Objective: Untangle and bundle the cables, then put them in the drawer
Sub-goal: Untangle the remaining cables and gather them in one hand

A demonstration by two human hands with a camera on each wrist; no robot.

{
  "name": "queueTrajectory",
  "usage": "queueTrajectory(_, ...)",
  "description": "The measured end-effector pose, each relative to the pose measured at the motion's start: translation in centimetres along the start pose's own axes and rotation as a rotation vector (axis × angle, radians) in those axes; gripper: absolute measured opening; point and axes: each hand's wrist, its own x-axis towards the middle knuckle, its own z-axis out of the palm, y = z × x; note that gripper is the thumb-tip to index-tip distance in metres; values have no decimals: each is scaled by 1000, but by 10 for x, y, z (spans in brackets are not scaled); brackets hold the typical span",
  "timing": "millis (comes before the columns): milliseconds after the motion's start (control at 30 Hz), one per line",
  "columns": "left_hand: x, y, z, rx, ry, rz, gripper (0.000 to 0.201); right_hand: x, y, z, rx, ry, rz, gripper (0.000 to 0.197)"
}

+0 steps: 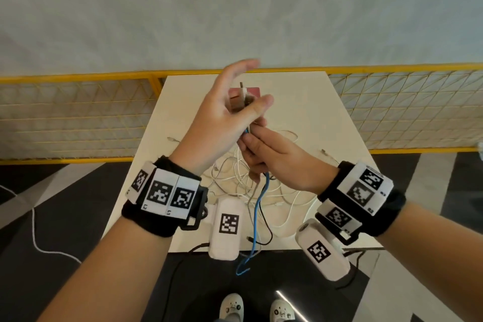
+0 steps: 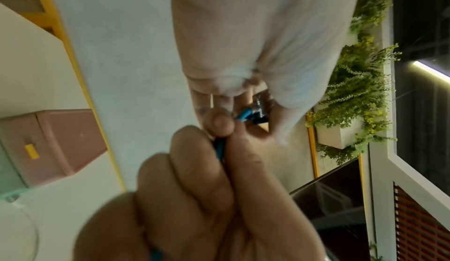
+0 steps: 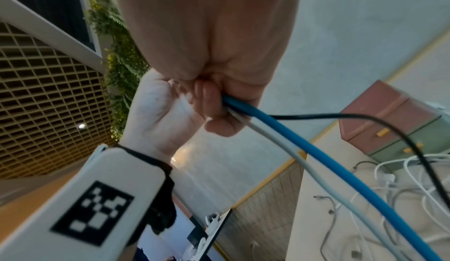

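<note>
My left hand (image 1: 243, 102) is raised over the table (image 1: 300, 102) and pinches a cluster of cable plugs (image 1: 239, 97) between thumb and fingers. Just below it, my right hand (image 1: 257, 144) grips the same strands in a fist. A blue cable (image 1: 261, 206), a black cable (image 1: 269, 227) and a grey cable (image 3: 280, 144) hang from that fist past the table's near edge. The right wrist view shows these three leaving my curled fingers (image 3: 219, 107). A tangle of white cables (image 1: 235, 180) lies on the table. The pink and green drawer box (image 3: 389, 115) stands at the table's far end, its drawers shut.
A yellow mesh railing (image 1: 78, 112) runs behind and beside the table. A loose white cord (image 1: 34, 230) lies on the dark floor at the left. My shoes (image 1: 232, 307) are at the table's near edge. Planters with greenery (image 2: 360, 92) line the wall.
</note>
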Motion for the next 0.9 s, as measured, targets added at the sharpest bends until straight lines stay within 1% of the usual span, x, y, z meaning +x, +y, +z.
queueTrajectory(33, 1, 0, -1, 7, -10, 26, 15, 0, 0, 1, -5, -2, 2, 26)
queueTrajectory(67, 1, 1, 0, 16, -9, 38, 17, 1, 0, 1, -2, 1, 5, 26)
queueTrajectory(100, 2, 0, 1, 29, -3, 35, 28, 2, -1, 2, 14, 8, 8, 27)
queueTrajectory(167, 4, 0, 4, 52, 19, 60, 41, 5, -2, 3, 66, 29, 8, 27)
queueTrajectory(233, 6, 0, 5, 38, 37, 90, 46, 8, -2, 2, 86, 41, 9, 27)
queueTrajectory(333, 8, -3, 2, -93, 34, 93, 52, 11, 0, 1, 82, 22, -10, 27)
queueTrajectory(367, 8, -5, 0, -110, 13, 78, 51, 12, 0, 1, 81, 15, -18, 28)
queueTrajectory(433, 8, -7, -1, -52, -19, 47, 47, 12, 2, 0, 78, 19, -31, 28)
queueTrajectory(500, 6, -9, -3, -48, -20, 52, 30, 12, 5, -1, 77, 52, -41, 29)
queueTrajectory(533, 5, -11, -4, -109, -31, 37, 24, 12, 6, -2, 83, 71, -45, 30)
queueTrajectory(600, 1, -20, -4, -199, -61, -69, 36, 14, 9, -2, 121, 101, -48, 29)
queueTrajectory(633, -3, -25, -1, -179, -89, -131, 37, 16, 10, -2, 156, 114, -46, 26)
queueTrajectory(667, -6, -28, 2, -109, -97, -170, 35, 18, 13, -2, 193, 115, -52, 21)
queueTrajectory(700, -7, -29, 5, -21, -70, -178, 39, 19, 17, -3, 209, 101, -71, 17)
queueTrajectory(733, -6, -29, 7, 37, -26, -173, 47, 19, 22, -3, 185, 72, -98, 17)
queueTrajectory(767, -4, -30, 6, 67, 31, -150, 53, 19, 27, -3, 114, 33, -120, 17)
queueTrajectory(833, 2, -28, 1, 38, 160, -120, 56, 16, 43, -1, -99, -30, -127, 21)
queueTrajectory(900, 9, -27, -6, -83, 243, -131, 58, 15, 61, 0, -284, -59, -99, 22)
